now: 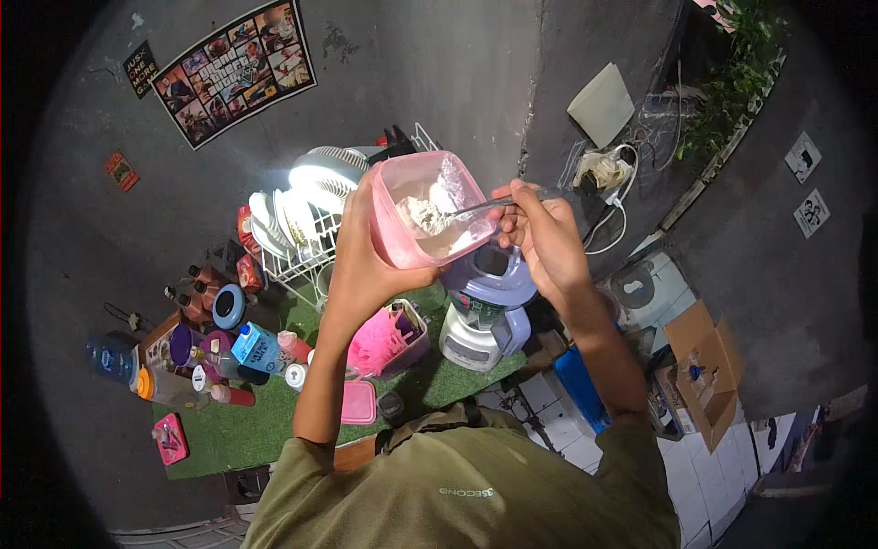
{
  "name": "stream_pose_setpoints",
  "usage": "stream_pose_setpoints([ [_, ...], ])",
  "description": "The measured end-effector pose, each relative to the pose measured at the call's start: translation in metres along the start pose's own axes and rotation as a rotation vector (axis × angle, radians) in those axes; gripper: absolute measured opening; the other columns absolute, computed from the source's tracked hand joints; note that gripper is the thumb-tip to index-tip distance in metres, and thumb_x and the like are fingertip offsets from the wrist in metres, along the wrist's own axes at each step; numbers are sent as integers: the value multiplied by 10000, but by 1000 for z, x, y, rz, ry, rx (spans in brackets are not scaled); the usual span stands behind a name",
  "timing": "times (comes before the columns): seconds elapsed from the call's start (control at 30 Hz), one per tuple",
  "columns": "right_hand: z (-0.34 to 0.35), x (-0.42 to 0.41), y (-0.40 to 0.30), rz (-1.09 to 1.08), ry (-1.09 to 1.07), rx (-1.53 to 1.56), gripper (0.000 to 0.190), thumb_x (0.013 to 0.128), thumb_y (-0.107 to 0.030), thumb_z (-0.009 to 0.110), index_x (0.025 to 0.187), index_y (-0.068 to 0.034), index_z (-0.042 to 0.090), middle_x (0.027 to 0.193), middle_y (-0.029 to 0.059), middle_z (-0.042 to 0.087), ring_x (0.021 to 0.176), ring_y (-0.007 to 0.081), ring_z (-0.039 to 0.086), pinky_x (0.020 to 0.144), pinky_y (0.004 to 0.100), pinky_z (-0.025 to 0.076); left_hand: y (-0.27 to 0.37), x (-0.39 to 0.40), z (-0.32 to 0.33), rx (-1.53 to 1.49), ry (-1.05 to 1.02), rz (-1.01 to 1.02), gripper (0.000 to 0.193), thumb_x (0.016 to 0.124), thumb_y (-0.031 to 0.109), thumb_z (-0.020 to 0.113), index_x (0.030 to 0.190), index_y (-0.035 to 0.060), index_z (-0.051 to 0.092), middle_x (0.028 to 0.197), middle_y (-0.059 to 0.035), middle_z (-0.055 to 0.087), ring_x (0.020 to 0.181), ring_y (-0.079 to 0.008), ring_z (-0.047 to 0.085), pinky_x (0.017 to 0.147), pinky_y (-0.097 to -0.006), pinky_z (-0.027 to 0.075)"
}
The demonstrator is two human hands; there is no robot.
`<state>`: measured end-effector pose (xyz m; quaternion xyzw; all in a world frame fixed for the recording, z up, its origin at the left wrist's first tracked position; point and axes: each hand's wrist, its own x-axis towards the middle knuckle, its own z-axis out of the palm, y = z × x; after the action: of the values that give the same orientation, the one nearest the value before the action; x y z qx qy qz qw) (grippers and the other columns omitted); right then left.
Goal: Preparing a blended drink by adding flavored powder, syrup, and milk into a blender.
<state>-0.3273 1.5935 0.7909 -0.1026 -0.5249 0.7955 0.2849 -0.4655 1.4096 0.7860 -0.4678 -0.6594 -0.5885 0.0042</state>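
Observation:
My left hand (363,267) grips a pink plastic food container (405,252) from its left side and lower corner, holding it up above the table and tilted toward me. Inside lie a clump of whitish powder (424,214) and some clear plastic wrap (451,177). Between the fingers of my right hand (549,240) is a metal spoon (497,202); its far end reaches into the container at the powder. Below the hands stands a white blender (466,336) with a lilac lid (497,291). On the table rests a pink lid (358,403).
A white dish rack (302,264) with plates stands behind, near a fan (329,171). Bottles and a blue milk carton (257,348) crowd the left of the green turf-covered table (288,425). A tub holds pink netting (377,343). An open cardboard box (706,384) sits at right.

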Motion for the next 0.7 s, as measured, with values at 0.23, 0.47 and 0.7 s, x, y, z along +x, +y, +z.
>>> stream_pose_setpoints([
  [0.23, 5, 0, -2, -109, 35, -65, 301, 1035, -229, 503, 1008, 54, 605, 804, 127, 647, 659, 120, 572, 586, 266, 514, -4, -1, -1, -17, 9, 7, 1126, 503, 196, 878, 1467, 6, 329, 1355, -192, 467, 1268, -306, 501, 1060, -412, 418],
  [0.47, 8, -1, 5, -117, 30, -133, 311, 1040, -238, 493, 1007, 51, 602, 785, 120, 639, 614, 127, 582, 585, 274, 519, -4, -2, -4, -13, 3, -44, 1125, 503, 200, 877, 1464, -2, 329, 1352, -193, 460, 1267, -303, 499, 1059, -411, 422],
  [0.7, 5, 1, 8, -116, 43, -114, 309, 1036, -233, 497, 1004, 55, 603, 778, 120, 634, 614, 131, 586, 582, 280, 515, -8, 1, -6, 8, -23, -28, 1130, 495, 225, 881, 1460, -5, 338, 1340, -194, 478, 1269, -306, 496, 1063, -407, 412],
])
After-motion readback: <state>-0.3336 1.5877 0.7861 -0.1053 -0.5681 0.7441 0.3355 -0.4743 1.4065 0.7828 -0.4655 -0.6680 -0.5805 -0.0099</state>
